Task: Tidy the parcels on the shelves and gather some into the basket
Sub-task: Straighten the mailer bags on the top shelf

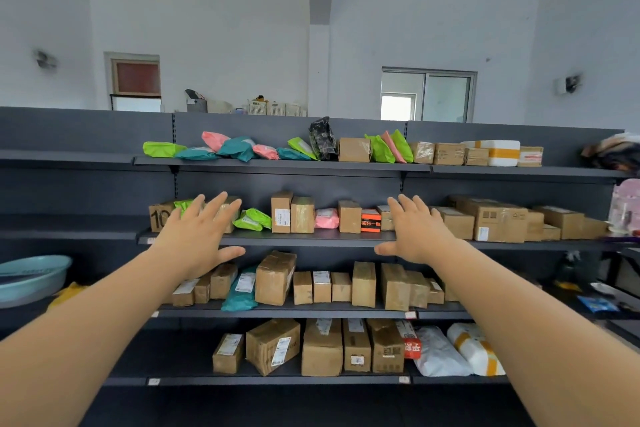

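Observation:
A dark grey shelving unit with several tiers fills the view. Its top tier holds green, teal and pink mailer bags and a few cardboard boxes. The second tier carries brown boxes, a pink bag and an orange-black box. Lower tiers hold more cardboard boxes and white padded parcels. My left hand and my right hand are both raised in front of the second tier, fingers spread and straight, holding nothing. No basket is in view.
A pale blue basin sits on a shelf at the left, with something yellow beside it. Mixed items lie on shelves at the far right. White baskets stand beyond the shelf top by the back wall.

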A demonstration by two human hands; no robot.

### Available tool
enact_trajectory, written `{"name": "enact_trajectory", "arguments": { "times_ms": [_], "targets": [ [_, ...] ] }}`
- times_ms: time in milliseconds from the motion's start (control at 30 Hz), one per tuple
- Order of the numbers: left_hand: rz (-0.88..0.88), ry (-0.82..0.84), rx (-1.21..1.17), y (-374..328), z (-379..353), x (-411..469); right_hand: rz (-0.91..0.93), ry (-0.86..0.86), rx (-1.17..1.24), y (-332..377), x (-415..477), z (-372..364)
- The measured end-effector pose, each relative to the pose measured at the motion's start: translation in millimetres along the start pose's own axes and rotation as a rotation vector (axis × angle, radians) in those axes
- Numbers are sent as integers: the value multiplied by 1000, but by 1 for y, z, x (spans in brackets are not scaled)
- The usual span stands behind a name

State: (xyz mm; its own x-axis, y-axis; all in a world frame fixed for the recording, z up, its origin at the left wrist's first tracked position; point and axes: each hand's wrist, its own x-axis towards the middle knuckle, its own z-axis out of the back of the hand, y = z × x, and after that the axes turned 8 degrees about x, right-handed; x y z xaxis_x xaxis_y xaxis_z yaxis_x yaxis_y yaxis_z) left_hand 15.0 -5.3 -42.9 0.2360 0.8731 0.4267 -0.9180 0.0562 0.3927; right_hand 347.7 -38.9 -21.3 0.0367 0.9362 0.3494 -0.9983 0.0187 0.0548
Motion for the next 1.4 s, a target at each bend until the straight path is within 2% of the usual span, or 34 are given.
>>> {"name": "enact_trajectory", "arguments": {
  "times_ms": [233,433,667,900,1133,1400],
  "targets": [
    [13,2,-15,14,-22,8,74,-17,-7,14,15,-12],
    [-3,-49,-65,38,-56,28,66,-16,53,41,45,-38],
    [7,-73,-105,102,-123,74,36,42,76,106,108,-86],
    [49,-104,-162,178,-182,129,119,-8,94,188,183,-114],
    [65,-106,-213,207,-236,165,188,-13,88,247,241,-141],
    [73,-125,-196,233,-264,212,285,-20,87,274,311,-170]
  ]
}}
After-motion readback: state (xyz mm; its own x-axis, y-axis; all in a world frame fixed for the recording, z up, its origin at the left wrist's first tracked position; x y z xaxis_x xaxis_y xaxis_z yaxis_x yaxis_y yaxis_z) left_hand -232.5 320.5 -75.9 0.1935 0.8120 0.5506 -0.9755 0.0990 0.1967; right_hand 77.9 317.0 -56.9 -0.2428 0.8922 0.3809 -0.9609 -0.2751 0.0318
